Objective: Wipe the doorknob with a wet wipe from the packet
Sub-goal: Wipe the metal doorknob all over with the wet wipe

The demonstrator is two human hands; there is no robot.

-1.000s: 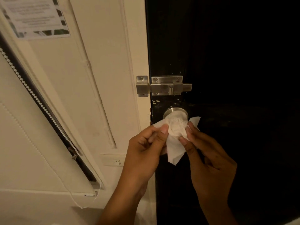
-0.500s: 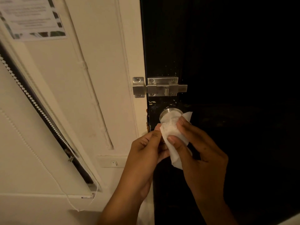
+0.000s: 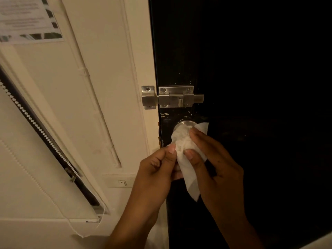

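A white wet wipe (image 3: 183, 141) is draped over the round metal doorknob (image 3: 183, 124) on the black door (image 3: 251, 69); only the knob's upper rim shows. My right hand (image 3: 213, 166) grips the wipe-covered knob, thumb below and fingers on its right side. My left hand (image 3: 158, 169) pinches the wipe's left edge between thumb and forefinger. A tail of the wipe hangs down between both hands. The packet is out of sight.
A steel sliding bolt (image 3: 179, 97) with its keeper (image 3: 148, 97) sits just above the knob. A cream door frame and wall (image 3: 107, 105) lie to the left, with a light switch (image 3: 122, 182), a roller blind and its bead chain (image 3: 36, 123), and a paper notice (image 3: 28, 18).
My right hand has closed round the wipe on the knob, bunching it. My left hand has kept its pinch on the left edge. The view shifted slightly.
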